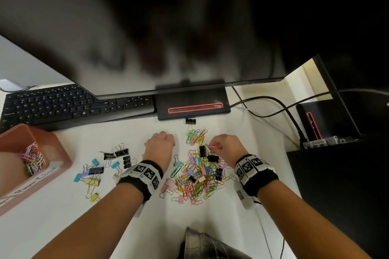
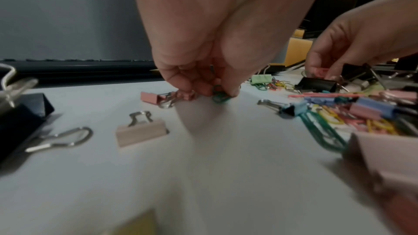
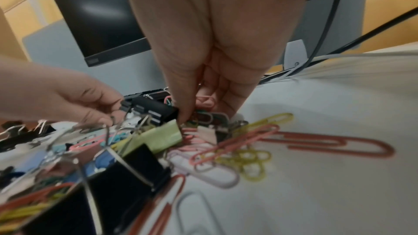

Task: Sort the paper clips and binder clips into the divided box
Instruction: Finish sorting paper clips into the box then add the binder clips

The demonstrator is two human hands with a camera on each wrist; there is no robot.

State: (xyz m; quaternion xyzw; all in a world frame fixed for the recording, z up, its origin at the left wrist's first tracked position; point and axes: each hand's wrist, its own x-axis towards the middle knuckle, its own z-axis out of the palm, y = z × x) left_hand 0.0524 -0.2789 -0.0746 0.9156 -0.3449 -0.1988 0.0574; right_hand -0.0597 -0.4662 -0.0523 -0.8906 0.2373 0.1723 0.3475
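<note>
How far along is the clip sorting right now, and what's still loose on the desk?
Done: a heap of coloured paper clips already lies in one compartment of the pink divided box.
In hand: the left hand pinches a green paper clip; the right hand pinches a pink paper clip.
Left: the mixed pile and the loose binder clips beside it remain unsorted.

- big mixed pile of paper clips (image 1: 196,185), all colours, with black and pastel binder clips tangled in, lying on the white desk
- separate bunch of binder clips (image 1: 101,169) spread out left of it
- pink divided box (image 1: 52,149) far left, one compartment already holding paper clips
</note>
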